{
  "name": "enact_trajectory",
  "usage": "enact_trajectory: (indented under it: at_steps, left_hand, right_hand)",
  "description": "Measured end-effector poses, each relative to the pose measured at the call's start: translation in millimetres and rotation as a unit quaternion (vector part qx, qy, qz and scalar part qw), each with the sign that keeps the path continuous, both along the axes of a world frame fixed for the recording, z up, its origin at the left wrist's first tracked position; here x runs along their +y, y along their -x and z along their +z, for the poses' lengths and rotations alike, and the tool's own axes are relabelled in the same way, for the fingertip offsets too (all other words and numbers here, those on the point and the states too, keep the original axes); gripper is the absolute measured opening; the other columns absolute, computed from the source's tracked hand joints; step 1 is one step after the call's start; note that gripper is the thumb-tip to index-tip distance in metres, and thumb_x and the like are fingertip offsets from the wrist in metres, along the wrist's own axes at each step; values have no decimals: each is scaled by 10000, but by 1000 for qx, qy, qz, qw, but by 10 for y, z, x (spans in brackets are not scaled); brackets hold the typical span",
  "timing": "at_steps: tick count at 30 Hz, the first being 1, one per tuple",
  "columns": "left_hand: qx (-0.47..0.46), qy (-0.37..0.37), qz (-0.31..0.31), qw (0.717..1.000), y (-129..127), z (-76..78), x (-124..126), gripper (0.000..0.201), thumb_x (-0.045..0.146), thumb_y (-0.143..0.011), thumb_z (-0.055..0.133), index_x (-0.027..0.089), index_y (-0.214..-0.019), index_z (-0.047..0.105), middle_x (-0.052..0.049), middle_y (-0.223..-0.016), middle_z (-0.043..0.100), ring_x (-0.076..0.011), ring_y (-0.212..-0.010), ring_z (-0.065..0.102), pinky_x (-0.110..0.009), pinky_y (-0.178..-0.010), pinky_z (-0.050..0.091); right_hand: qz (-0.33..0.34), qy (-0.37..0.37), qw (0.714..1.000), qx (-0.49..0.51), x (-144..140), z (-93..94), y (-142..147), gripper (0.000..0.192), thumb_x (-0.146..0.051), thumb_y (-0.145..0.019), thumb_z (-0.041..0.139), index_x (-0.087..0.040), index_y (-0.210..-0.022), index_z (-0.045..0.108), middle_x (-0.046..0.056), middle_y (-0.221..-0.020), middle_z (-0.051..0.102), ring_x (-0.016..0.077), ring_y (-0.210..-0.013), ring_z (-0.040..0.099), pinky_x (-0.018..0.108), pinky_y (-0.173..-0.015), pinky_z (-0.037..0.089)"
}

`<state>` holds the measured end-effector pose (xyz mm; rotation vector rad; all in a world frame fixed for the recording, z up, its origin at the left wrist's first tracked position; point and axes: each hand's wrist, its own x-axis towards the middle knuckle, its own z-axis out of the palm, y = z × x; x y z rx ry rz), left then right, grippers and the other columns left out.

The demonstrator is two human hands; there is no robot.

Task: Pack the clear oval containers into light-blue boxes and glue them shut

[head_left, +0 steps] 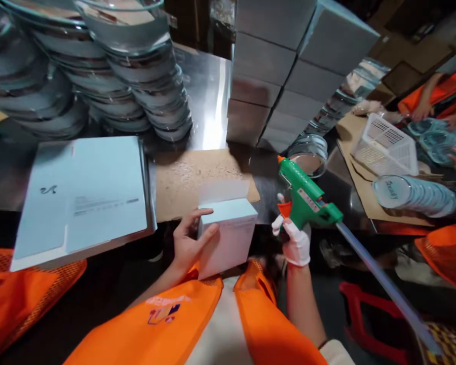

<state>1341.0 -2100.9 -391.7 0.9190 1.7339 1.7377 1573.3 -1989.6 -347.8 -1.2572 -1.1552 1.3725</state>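
Note:
My bare left hand (192,243) grips a white cardboard box (230,233) by its left side, thumb on the front face and fingers at the top edge. A flap of the box stands up at its far side. Gloved in white, my right hand (294,241) is wrapped around the handle of a green glue gun (307,197). Its orange nozzle points up and left, apart from the box, and a long clear glue stick (383,284) sticks out of its back. Under the far side of the box lies a brown cardboard sheet (175,177) with specks on it.
Flat white cartons (106,177) are stacked at the left, before tall stacks of round glass-like pieces (152,81). Closed boxes (266,61) stand piled at the back. On the right are a white basket (387,144), clear round lids (406,195), a red stool (365,314) and co-workers' hands (423,109).

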Motion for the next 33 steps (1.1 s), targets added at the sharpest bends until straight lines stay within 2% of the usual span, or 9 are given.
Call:
enact_trajectory:
  at_steps: [3,5,10,16,19,24,28,31,33]
  left_hand:
    - [44,5,-16,999,-103,91,73,363,513,-834,880,233,-1060,832,-73,-1107,795,-257,-1083,743,-339,-949,594]
    - [87,2,-16,996,-164,105,104,328,494,-850,874,242,-1057,839,-72,-1096,809,-268,-1124,743,-371,-1011,586]
    - [151,-11,-14,988,-251,84,106,325,506,-891,844,238,-1075,834,-80,-1090,824,-279,-1122,755,-415,-1011,604]
    - [185,-28,-8,982,-234,58,57,261,454,-904,848,251,-1066,831,-58,-1069,823,-277,-1152,743,-416,-1058,579]
    - [165,-24,-7,986,-195,31,15,276,463,-900,857,253,-1077,834,-66,-1087,814,-279,-1188,729,-399,-1066,563]
    - [84,0,-2,997,-94,18,-77,391,554,-844,883,233,-1062,831,-82,-1146,787,-267,-1135,736,-351,-981,575]
    - [13,-12,15,1000,-28,63,-95,407,577,-814,901,243,-1032,820,-60,-1082,756,-231,-1009,719,-298,-862,567]
    - [-16,-47,8,999,-15,103,-70,423,615,-805,898,253,-1001,801,-33,-981,725,-190,-839,674,-271,-736,534]
    - [-29,-66,0,997,-9,121,-58,425,620,-804,898,257,-995,787,-27,-968,716,-184,-818,667,-266,-718,526]
  right_hand:
    - [69,26,997,-30,-210,94,-96,364,-573,-845,801,-221,-934,781,-12,-623,677,142,-491,551,279,-486,452]
    - [100,-24,989,-103,-337,112,-129,354,-550,-859,812,-242,-1033,795,18,-746,746,178,-562,627,305,-522,516]
    - [161,-276,910,-266,-448,99,32,203,-444,-877,782,-246,-847,754,31,-759,733,198,-614,686,305,-584,551]
    - [181,-319,875,-314,-338,98,199,201,-392,-920,702,-240,-790,709,25,-702,694,174,-581,645,279,-568,516]
    - [160,-266,900,-307,-308,30,111,211,-392,-869,744,-244,-736,674,29,-690,689,182,-587,639,294,-572,511]
    - [77,-31,980,-180,-274,-115,-137,309,-518,-747,862,-255,-741,699,30,-655,697,221,-580,641,373,-590,575]
    - [33,52,987,-151,-59,-199,-153,474,-652,-720,854,-201,-846,782,50,-657,726,194,-496,594,325,-438,479]
    - [68,140,983,-100,276,-296,20,617,-744,-743,790,-157,-928,829,19,-525,643,151,-403,504,271,-372,361]
    - [95,195,970,-105,519,-348,124,667,-799,-803,696,-144,-853,814,44,-501,637,171,-411,547,284,-408,417]
